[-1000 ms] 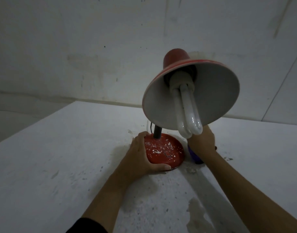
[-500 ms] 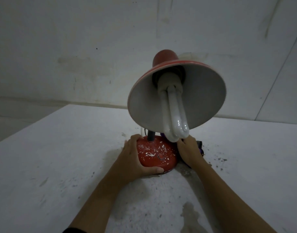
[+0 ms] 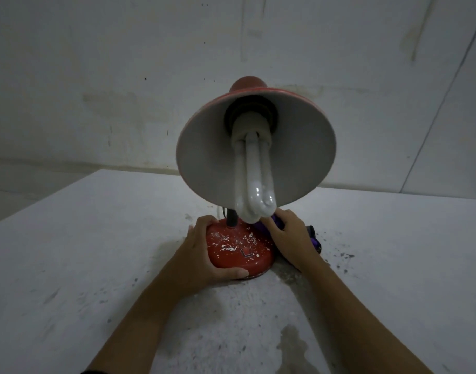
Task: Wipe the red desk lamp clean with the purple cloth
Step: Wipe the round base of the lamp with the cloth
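purple cloth point(image 3: 276, 222) mostly hidden under right hand point(image 3: 292, 238)

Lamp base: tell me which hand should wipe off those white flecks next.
Right. The right hand already holds the purple cloth against the base, while the left hand grips the base to steady it.

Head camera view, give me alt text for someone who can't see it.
A person's left hand grips the white-flecked base of a red desk lamp on a pale, speckled tabletop, while the right hand holds a purple cloth against the base's right side. The lamp's shade tilts toward the camera, showing a white tube bulb.
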